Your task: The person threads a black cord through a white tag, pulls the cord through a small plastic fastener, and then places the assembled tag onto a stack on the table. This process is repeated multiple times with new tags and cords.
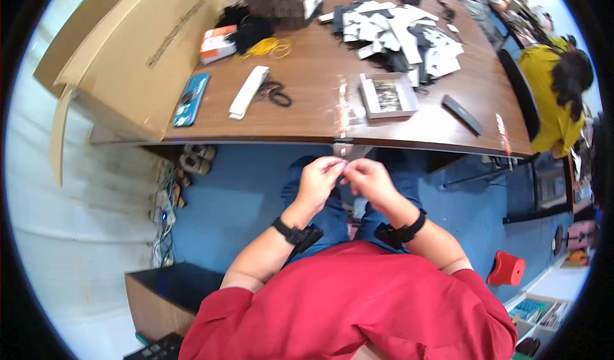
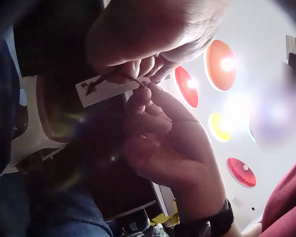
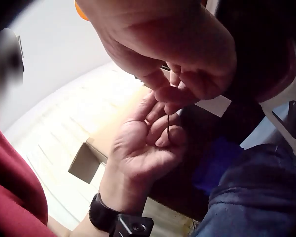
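In the head view both hands meet in front of the table edge, above the lap. My left hand (image 1: 318,184) and my right hand (image 1: 372,182) have their fingertips nearly together. A thin dark cord (image 3: 168,123) runs between the fingers, and each hand pinches it. The left wrist view shows the cord's dark end over a white card (image 2: 99,93), which passes behind the fingers. In the right wrist view part of that card (image 3: 215,105) shows beyond the right hand; whether fingers grip the card, I cannot tell.
The table (image 1: 307,120) bears a pile of white and black cards (image 1: 403,33), an open box (image 1: 390,97), a black case (image 1: 462,115), a white strip (image 1: 249,92) and a blue phone-like pack (image 1: 191,100). A large carton (image 1: 141,59) stands left. Another person (image 1: 550,91) sits at right.
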A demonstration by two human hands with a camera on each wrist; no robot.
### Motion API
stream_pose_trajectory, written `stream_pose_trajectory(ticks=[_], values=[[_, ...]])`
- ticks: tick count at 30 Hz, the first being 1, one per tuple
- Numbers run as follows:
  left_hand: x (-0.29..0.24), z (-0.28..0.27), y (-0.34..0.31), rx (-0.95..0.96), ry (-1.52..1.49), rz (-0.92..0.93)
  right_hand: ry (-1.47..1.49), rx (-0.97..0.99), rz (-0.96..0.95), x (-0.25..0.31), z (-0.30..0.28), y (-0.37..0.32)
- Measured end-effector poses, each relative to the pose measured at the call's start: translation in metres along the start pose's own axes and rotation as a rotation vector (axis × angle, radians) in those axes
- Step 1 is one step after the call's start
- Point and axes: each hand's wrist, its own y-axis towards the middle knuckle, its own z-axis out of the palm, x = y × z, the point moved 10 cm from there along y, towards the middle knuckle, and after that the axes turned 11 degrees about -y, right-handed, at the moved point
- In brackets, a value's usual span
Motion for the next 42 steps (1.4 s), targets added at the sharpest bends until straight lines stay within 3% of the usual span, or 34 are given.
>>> stream_pose_trajectory(ticks=[2,3,6,8,11,15,17,29,35,38,40,42], values=[[-0.004,-0.006,-0.004,-0.028,0.114,0.030,-0.073,-0.024,0.035,-0.005,0.004,-0.001],[-0.008,-0.007,-0.003,-0.031,0.192,0.100,-0.121,-0.025,-0.070,0.005,0.003,-0.003],[-0.012,-0.003,0.000,-0.057,0.287,0.172,-0.247,0.001,-0.099,0.009,-0.002,0.000],[-0.016,-0.002,0.002,-0.048,0.369,0.314,-0.523,-0.165,-0.333,0.026,-0.011,-0.001],[-0.015,-0.005,0.005,-0.037,0.370,0.362,-0.576,-0.527,-0.486,0.077,-0.038,-0.036],[-0.009,-0.011,0.004,-0.063,0.299,0.191,-0.745,-0.620,-0.742,0.121,-0.032,-0.060],[-0.011,-0.008,0.004,-0.054,0.310,0.219,-0.888,-0.607,-0.842,0.123,-0.020,-0.058],[-0.012,-0.006,0.006,-0.023,0.312,0.215,-0.938,-0.611,-0.888,0.126,-0.016,-0.063],[-0.012,-0.008,0.005,-0.029,0.330,0.222,-0.905,-0.665,-1.003,0.126,-0.012,-0.072],[-0.020,0.001,0.003,-0.069,0.416,0.258,-0.940,-0.568,-0.915,0.124,-0.015,-0.060],[-0.033,0.009,-0.002,-0.088,0.604,0.252,-0.961,-0.653,-0.884,0.124,-0.016,-0.054],[-0.038,0.009,-0.003,-0.045,0.565,0.341,-0.919,-0.635,-0.815,0.122,-0.015,-0.049]])
